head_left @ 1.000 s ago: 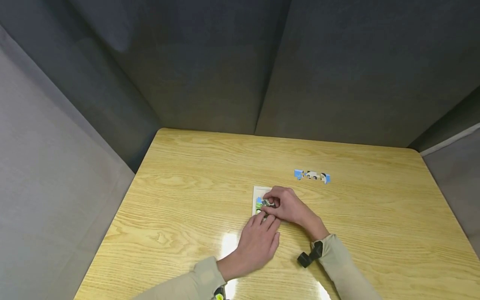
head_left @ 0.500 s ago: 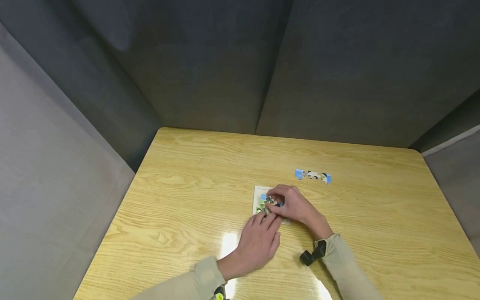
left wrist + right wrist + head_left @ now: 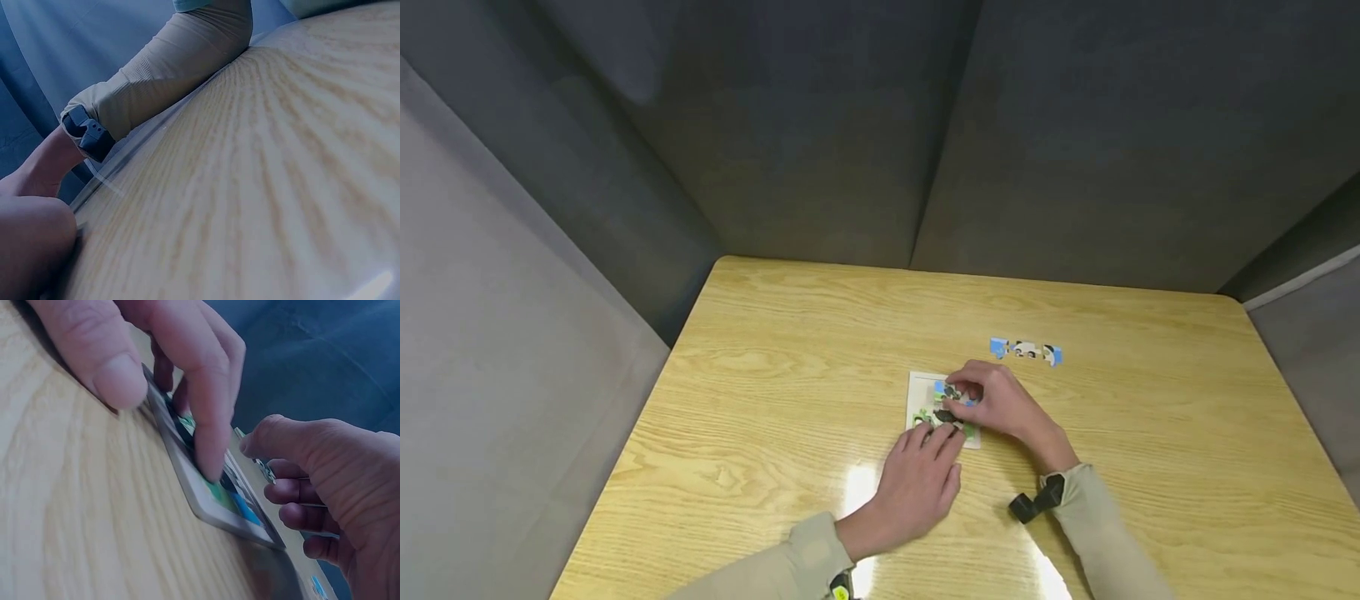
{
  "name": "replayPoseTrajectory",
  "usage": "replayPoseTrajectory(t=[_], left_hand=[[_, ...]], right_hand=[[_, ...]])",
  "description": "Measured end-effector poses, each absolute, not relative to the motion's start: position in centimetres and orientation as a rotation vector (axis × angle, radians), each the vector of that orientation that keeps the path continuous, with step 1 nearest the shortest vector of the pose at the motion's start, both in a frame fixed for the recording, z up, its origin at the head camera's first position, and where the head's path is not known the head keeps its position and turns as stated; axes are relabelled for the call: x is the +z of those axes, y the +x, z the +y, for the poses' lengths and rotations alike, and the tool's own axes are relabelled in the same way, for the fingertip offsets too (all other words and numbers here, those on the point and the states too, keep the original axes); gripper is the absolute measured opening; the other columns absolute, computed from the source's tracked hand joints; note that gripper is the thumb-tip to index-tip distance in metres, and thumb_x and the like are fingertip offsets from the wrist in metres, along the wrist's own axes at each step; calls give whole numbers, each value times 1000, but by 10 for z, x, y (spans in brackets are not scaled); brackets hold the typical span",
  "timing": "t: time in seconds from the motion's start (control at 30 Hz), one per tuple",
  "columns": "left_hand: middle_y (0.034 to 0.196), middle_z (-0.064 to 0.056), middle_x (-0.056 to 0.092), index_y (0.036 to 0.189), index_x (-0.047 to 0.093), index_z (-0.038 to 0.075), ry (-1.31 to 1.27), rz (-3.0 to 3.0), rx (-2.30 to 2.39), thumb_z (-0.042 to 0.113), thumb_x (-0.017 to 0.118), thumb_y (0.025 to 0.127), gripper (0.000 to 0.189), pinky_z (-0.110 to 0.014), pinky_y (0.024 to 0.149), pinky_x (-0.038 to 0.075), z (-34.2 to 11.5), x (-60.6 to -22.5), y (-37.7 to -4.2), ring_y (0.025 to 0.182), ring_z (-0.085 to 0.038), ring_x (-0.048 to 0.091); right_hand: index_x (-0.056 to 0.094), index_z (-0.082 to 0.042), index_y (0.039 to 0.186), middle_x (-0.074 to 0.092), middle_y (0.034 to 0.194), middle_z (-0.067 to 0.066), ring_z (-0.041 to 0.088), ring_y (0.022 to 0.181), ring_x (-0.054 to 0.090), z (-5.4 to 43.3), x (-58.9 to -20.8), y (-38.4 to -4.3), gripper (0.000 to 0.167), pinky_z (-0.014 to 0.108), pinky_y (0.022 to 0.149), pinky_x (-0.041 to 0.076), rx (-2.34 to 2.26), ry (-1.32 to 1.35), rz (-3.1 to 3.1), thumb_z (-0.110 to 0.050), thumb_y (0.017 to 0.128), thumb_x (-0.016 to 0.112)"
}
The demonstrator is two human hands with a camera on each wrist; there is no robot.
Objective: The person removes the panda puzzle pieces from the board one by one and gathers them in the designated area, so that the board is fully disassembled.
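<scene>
A white puzzle tray [image 3: 919, 382] lies on the table with green, black and white jigsaw pieces [image 3: 922, 419] in its lower part. My left hand [image 3: 916, 479] rests its extended fingertips on these pieces; in the right wrist view one fingertip [image 3: 211, 465] presses near the tray's edge. With thumb and fingers, my right hand [image 3: 1002, 406] pinches a blue, green and black jigsaw piece [image 3: 939, 388] over the tray's upper part. In the right wrist view that piece [image 3: 265, 470] shows at the fingertips, raised above the tray. My right fingers hide part of it.
Several loose jigsaw pieces [image 3: 1025, 350], blue, white and black, lie in a row beyond the tray to the right. The wooden table [image 3: 760, 375] meets dark curtains [image 3: 820, 167] at the back. A camera [image 3: 1036, 498] is strapped to my right wrist.
My right hand has moved right and slightly away from me with the jigsaw piece, uncovering more of the pieces in the tray. The left hand has stayed in place.
</scene>
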State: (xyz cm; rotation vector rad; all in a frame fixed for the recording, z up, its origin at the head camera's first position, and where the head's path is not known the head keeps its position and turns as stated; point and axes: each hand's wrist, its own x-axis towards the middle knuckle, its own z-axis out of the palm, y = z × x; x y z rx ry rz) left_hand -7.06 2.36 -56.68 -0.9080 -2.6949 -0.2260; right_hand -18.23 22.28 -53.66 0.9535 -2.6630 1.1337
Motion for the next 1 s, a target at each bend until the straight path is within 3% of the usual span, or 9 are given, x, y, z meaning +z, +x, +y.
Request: replayPoseTrajectory(t=[0.57,1.0], left_hand=[[146,2,54,150,55,20,-914,-2733,-275,36,42,108,47,-36,107,45,23,-570,-71,127,-19,49],[146,2,53,150,55,19,-911,-2737,-286,35,44,108,47,-36,106,46,22,-566,-71,128,-19,49]], right_hand=[[78,-6,99,65,82,2,14,65,51,286,-552,-194,20,26,60,43,973,688,-2686,-11,81,86],[76,-1,97,64,83,6,15,68,52,296,-551,-198,20,27,61,45,972,636,-2726,-9,81,85]])
